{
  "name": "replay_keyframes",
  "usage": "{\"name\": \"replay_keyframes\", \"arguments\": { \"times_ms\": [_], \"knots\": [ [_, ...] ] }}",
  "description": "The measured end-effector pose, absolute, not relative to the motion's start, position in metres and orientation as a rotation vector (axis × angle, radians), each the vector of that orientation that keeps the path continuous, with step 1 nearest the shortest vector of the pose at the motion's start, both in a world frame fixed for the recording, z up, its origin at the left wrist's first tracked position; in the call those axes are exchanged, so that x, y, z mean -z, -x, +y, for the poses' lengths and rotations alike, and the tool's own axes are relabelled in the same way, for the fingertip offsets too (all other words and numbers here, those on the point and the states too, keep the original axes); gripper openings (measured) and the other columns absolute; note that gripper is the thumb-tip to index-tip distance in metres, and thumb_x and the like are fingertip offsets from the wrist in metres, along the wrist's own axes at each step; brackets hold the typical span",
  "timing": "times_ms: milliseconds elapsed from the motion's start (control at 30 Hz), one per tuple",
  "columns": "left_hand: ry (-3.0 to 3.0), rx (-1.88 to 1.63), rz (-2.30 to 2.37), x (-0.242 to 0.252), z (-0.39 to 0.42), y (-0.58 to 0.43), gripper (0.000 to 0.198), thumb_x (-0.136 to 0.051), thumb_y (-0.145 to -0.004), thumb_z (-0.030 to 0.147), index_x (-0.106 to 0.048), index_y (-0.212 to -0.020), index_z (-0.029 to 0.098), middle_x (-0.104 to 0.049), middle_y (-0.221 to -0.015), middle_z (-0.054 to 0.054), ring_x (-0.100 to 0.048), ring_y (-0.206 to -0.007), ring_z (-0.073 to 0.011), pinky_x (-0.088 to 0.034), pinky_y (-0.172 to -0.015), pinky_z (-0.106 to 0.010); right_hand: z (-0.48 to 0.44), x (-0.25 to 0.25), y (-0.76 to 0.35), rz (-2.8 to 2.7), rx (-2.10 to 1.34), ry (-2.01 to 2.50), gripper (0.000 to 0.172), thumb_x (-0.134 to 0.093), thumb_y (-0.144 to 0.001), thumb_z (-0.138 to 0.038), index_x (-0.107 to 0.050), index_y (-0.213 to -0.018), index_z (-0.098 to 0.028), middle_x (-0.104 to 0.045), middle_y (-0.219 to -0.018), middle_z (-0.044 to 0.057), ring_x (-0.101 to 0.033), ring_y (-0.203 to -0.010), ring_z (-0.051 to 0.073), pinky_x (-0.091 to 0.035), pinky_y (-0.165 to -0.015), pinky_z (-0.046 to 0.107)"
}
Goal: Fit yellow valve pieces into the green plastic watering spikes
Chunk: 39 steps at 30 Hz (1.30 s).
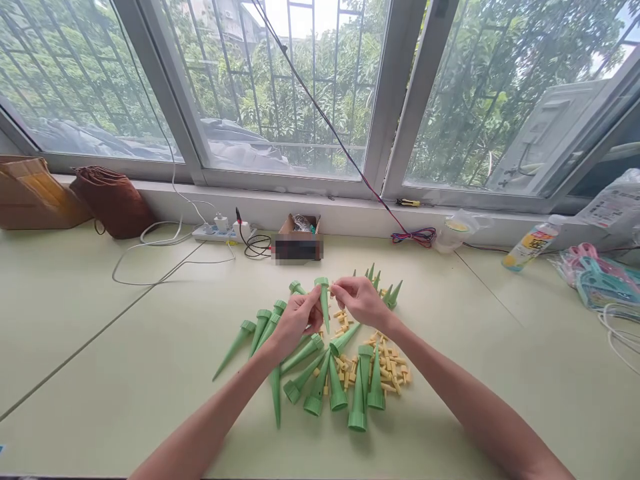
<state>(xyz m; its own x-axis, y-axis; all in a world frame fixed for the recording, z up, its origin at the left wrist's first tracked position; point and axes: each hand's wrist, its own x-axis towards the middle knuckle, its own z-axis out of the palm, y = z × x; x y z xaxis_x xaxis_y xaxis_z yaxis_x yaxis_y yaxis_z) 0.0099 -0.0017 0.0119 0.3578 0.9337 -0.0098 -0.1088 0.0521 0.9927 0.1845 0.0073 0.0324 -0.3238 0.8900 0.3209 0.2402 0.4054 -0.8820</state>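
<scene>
My left hand (pixel 296 319) is closed around a green cone-shaped plastic spike (pixel 325 303), held upright with its wide end up. My right hand (pixel 357 299) is pinched at the spike's wide end; a small yellow piece seems to be between its fingers, but it is too small to be sure. Beneath both hands several green spikes (pixel 320 380) lie scattered on the pale green table (pixel 125 373), mixed with a heap of small yellow plastic pieces (pixel 387 368). A few more green spikes (pixel 387 290) stand just behind my right hand.
A small cardboard box (pixel 299 241) and a power strip (pixel 220 230) with cables sit by the window sill. A brown bag (pixel 113 200) and a cardboard piece (pixel 30 193) lie far left. A bottle (pixel 531 245) and plastic bags (pixel 603 280) lie at right.
</scene>
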Motion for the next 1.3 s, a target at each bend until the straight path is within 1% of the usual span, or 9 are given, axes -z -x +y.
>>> {"name": "replay_keyframes", "arguments": {
  "times_ms": [200,300,400,567,767,900,1100,1200,1300],
  "knots": [
    [-1.405,-1.171,0.960,-0.016,-0.006,-0.011,0.051,-0.053,-0.090,0.051,-0.051,-0.053,0.015,-0.046,-0.045,0.001,-0.034,-0.041,-0.0068,-0.025,-0.040,-0.020,0.011,-0.026,-0.183,-1.705,-0.990,1.021,0.037,-0.051,-0.091,-0.045,-0.058,-0.070,-0.016,-0.051,-0.051,-0.002,-0.044,-0.046,0.010,-0.036,-0.049,0.024],
    [-1.605,-1.333,1.034,-0.018,-0.008,-0.011,0.025,-0.061,-0.087,0.040,-0.064,-0.082,0.016,-0.057,-0.068,0.000,-0.047,-0.052,-0.0084,-0.039,-0.048,-0.019,0.013,-0.024,-0.183,-1.596,-1.063,1.039,0.038,-0.052,-0.090,-0.047,-0.056,-0.067,-0.017,-0.045,-0.046,-0.004,-0.042,-0.042,0.010,-0.036,-0.047,0.024],
    [-1.805,-1.409,1.082,-0.019,-0.010,-0.011,0.027,-0.063,-0.086,0.034,-0.063,-0.109,0.021,-0.061,-0.098,-0.004,-0.054,-0.061,-0.0090,-0.046,-0.054,-0.020,0.014,-0.026,-0.184,-1.551,-1.132,1.037,0.038,-0.053,-0.089,-0.047,-0.053,-0.064,-0.018,-0.037,-0.043,-0.007,-0.038,-0.039,0.008,-0.032,-0.045,0.024],
    [-1.972,-1.427,1.133,-0.018,-0.008,-0.010,0.022,-0.061,-0.087,0.035,-0.070,-0.103,0.022,-0.061,-0.115,-0.008,-0.055,-0.061,-0.0081,-0.048,-0.056,-0.022,0.011,-0.034,-0.185,-1.600,-1.240,1.032,0.041,-0.054,-0.086,-0.048,-0.050,-0.059,-0.018,-0.036,-0.043,-0.007,-0.035,-0.039,0.007,-0.026,-0.043,0.023],
    [-1.922,-1.426,1.101,-0.016,-0.003,-0.007,0.020,-0.065,-0.085,0.038,-0.074,-0.090,0.020,-0.069,-0.095,-0.007,-0.056,-0.066,-0.0128,-0.047,-0.058,-0.023,0.007,-0.042,-0.187,-1.672,-1.299,1.041,0.045,-0.056,-0.085,-0.052,-0.050,-0.058,-0.017,-0.037,-0.044,-0.006,-0.031,-0.040,0.006,-0.022,-0.043,0.022],
    [-1.803,-1.436,1.130,-0.011,0.001,-0.005,0.021,-0.072,-0.079,0.038,-0.071,-0.082,0.017,-0.065,-0.072,-0.002,-0.046,-0.053,-0.0093,-0.039,-0.050,-0.022,0.008,-0.040,-0.188,-1.709,-1.310,1.040,0.043,-0.055,-0.086,-0.049,-0.053,-0.059,-0.016,-0.037,-0.044,-0.006,-0.031,-0.041,0.006,-0.024,-0.044,0.022],
    [-1.425,-1.346,1.037,-0.016,0.000,-0.007,0.033,-0.073,-0.076,0.046,-0.065,-0.084,0.015,-0.057,-0.057,0.002,-0.034,-0.039,-0.0046,-0.025,-0.037,-0.019,0.010,-0.031,-0.188,-1.770,-1.273,1.026,0.042,-0.054,-0.088,-0.048,-0.057,-0.062,-0.015,-0.039,-0.044,-0.006,-0.033,-0.041,0.007,-0.026,-0.043,0.022],
    [-1.323,-1.295,1.041,-0.020,-0.001,-0.008,0.038,-0.072,-0.077,0.048,-0.061,-0.095,0.016,-0.054,-0.054,0.005,-0.031,-0.035,-0.0034,-0.021,-0.034,-0.017,0.009,-0.031,-0.188,-1.820,-1.246,1.017,0.040,-0.054,-0.089,-0.046,-0.059,-0.065,-0.015,-0.044,-0.046,-0.004,-0.038,-0.043,0.008,-0.030,-0.045,0.022],
    [-1.322,-1.296,1.044,-0.022,-0.004,-0.009,0.050,-0.070,-0.078,0.048,-0.055,-0.117,0.020,-0.050,-0.051,0.009,-0.033,-0.034,-0.0044,-0.023,-0.033,-0.015,0.008,-0.032,-0.188,-1.846,-1.220,1.015,0.038,-0.054,-0.089,-0.045,-0.060,-0.066,-0.015,-0.047,-0.048,-0.003,-0.040,-0.045,0.008,-0.032,-0.046,0.022]
  ]
}}
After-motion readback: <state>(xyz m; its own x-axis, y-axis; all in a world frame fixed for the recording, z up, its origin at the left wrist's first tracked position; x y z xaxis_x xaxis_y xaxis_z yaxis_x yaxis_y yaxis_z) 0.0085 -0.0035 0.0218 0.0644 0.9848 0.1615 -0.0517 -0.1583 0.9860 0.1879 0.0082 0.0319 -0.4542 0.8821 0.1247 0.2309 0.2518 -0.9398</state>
